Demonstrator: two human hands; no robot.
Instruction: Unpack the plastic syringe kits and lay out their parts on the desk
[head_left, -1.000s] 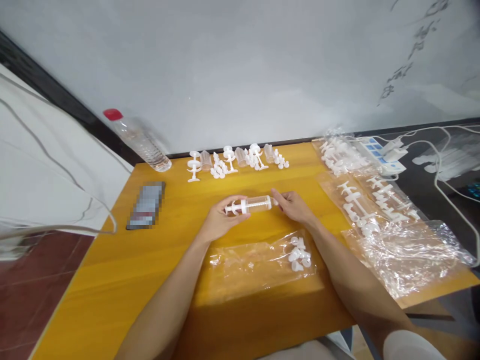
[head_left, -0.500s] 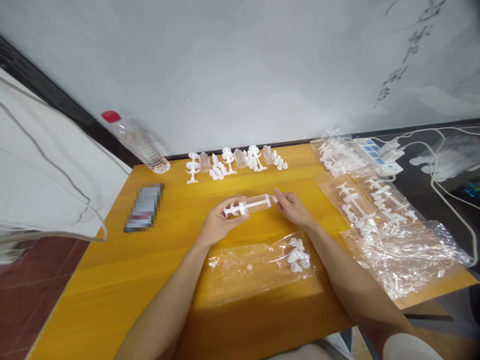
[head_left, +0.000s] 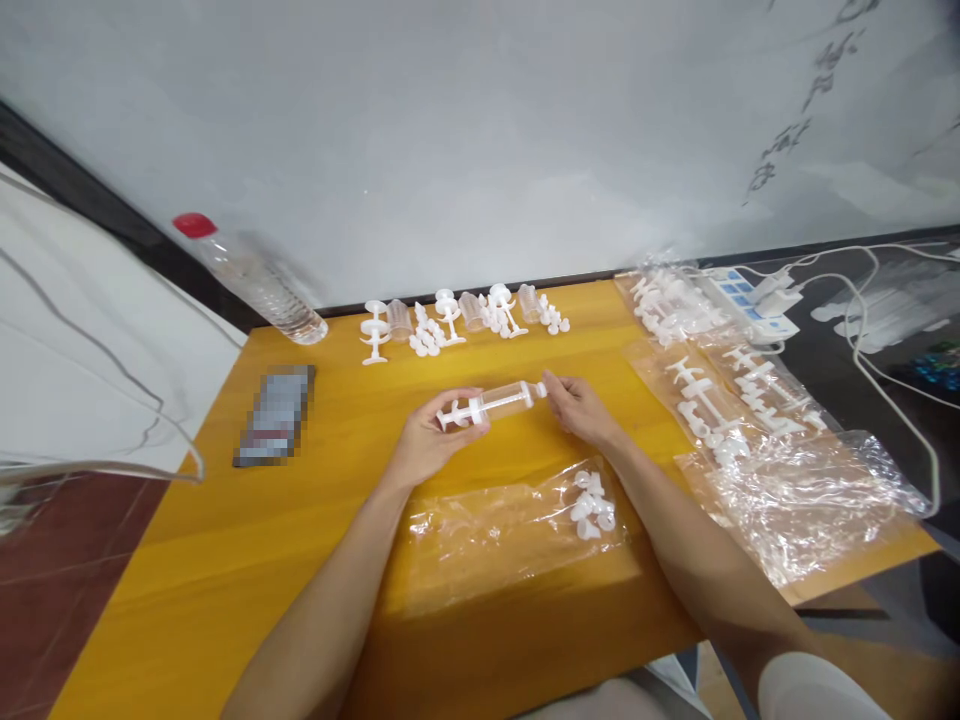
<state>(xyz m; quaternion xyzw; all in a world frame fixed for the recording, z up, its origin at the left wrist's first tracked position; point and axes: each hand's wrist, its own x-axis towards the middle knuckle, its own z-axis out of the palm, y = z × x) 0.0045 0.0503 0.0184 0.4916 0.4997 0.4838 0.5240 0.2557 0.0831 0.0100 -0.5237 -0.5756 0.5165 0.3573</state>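
Observation:
Over the middle of the yellow table [head_left: 225,520] I hold a clear plastic syringe [head_left: 491,404] level between both hands. My left hand [head_left: 427,440] is closed round its white plunger end. The fingertips of my right hand [head_left: 577,405] pinch the small white tip at its other end. Just in front of my arms lies a clear plastic bag [head_left: 510,525] with a few white caps [head_left: 591,508] in its right corner.
White plungers, clear barrels and small caps [head_left: 457,320] stand in a row at the table's far edge. A water bottle [head_left: 251,280] leans at the back left, a phone [head_left: 274,415] lies left. Bags of white parts [head_left: 742,410] and a power strip [head_left: 750,295] are on the right.
The syringe and both hands have stayed together in the same grip; the whole scene shifts slightly left and up in view as my head moves.

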